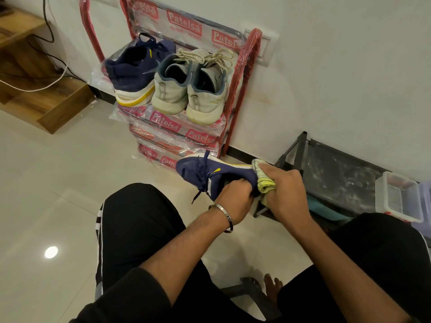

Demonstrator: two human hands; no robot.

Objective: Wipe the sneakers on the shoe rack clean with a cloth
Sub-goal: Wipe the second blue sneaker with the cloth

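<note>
Your left hand point(235, 197) grips the navy sneaker point(210, 172) by its collar just in front of the red shoe rack point(247, 73), while your right hand point(283, 186) presses a bunched yellow cloth point(264, 181) against its heel. Three more sneakers sit on the rack.

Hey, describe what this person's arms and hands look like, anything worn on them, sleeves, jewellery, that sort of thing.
Both forearms are bare, with no sleeves in view and no gloves. The left hand has a thin silver metal bangle round its wrist, with small dark lettering on the band that is too small to read. The right hand and its wrist carry nothing.
</note>
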